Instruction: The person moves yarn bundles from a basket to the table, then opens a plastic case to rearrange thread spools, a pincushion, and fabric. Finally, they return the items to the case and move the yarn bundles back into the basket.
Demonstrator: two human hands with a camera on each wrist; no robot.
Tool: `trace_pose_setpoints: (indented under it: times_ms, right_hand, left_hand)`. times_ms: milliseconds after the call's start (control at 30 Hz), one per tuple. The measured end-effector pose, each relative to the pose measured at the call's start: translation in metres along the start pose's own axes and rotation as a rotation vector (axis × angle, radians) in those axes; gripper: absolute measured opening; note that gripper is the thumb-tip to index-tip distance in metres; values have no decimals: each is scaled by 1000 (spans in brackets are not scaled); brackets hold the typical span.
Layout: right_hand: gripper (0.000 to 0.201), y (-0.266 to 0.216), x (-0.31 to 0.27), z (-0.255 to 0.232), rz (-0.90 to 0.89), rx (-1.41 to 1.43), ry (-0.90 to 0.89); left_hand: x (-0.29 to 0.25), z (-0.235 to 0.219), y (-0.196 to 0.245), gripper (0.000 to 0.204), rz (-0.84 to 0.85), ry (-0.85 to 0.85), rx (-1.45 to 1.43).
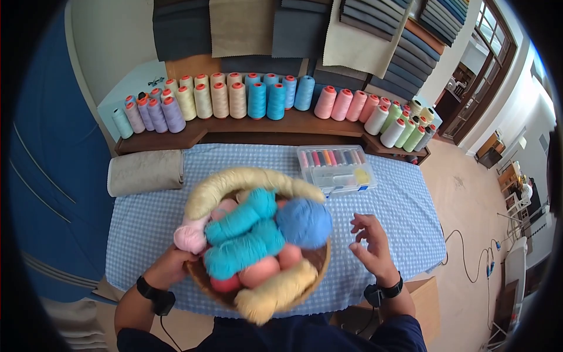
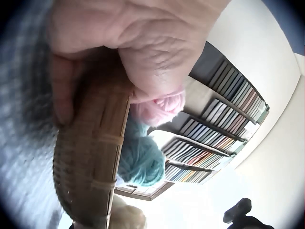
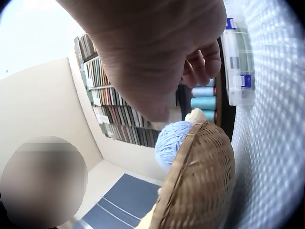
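Note:
A round woven basket (image 1: pixel 317 260) heaped with yarn sits at the front of the cloth-covered table. My left hand (image 1: pixel 172 267) grips its left rim, the thumb on the inner side and fingers on the outside wall, as the left wrist view shows. My right hand (image 1: pixel 373 246) is off the basket's right side with fingers loosely bent, holding nothing. In the basket lie turquoise skeins (image 1: pixel 243 249), a blue yarn ball (image 1: pixel 304 223), a pink ball (image 1: pixel 190 237) and coral balls (image 1: pixel 260 271). A cream skein (image 1: pixel 252 178) curves along the far rim, and a yellow one (image 1: pixel 277 291) overhangs the near rim.
Behind the basket stands a clear plastic case (image 1: pixel 337 170) of small thread spools. A folded grey cloth (image 1: pixel 145 173) lies at the back left. Several thread cones (image 1: pixel 258 101) line the brown shelf (image 1: pixel 234 127) along the table's far edge. Fabric samples (image 1: pixel 243 29) hang above.

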State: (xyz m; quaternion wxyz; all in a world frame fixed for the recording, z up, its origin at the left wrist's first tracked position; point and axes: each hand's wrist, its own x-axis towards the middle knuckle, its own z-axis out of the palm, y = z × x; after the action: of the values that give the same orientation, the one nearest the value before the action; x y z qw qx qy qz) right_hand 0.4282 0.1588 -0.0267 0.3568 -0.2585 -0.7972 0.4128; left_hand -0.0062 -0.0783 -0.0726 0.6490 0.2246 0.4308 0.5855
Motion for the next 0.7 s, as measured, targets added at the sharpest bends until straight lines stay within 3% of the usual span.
trace_pose_setpoints:
  times_ms: [33,67,133,200,267,300,333,400,467,533,600,667,700]
  right_hand:
    - [84,-3,1,-1,-68,-48,-65]
    - [84,-11,5,0,-68,-46,-66]
    - [91,-33,12,9,-470,-225,-208]
    - [88,-44,15,19,-506,-195,-254]
    - [76,-56,27,19,-546,-190,-447]
    - [70,-47,29,20,-572,-179,-387]
    - [70,-42,31,21,-571,-182,-387]
    - [59,-35,38,22,-274,-241,-208]
    - [47,-34,50,22,-205,-255,-199]
    - [47,-32,59,26,74,-292,-294]
    - [50,-19,64,35,90,-322,-339]
    - [50,-8,69,41,-3,-459,-356]
    - [50,-5,72,43,-7,-463,-367]
  left_hand:
    - [-7,20,12,74,-13,-39,17]
    - [-8,32,20,73,-16,-83,60]
    - [-6,32,18,70,-36,-123,108]
    - [-4,15,10,72,-80,-174,135]
    - [0,-8,6,74,-119,-233,169]
    - [2,-21,6,70,-158,-241,266]
    - [3,-27,5,67,-198,-248,362]
    - [-4,-8,29,73,-166,-239,362]
    - [3,3,66,84,27,-372,793]
    - [6,-6,80,90,92,-280,836]
    - [8,-8,91,96,152,-176,867]
    - [17,33,112,98,213,-271,1201]
    - [22,48,118,99,179,-329,1215]
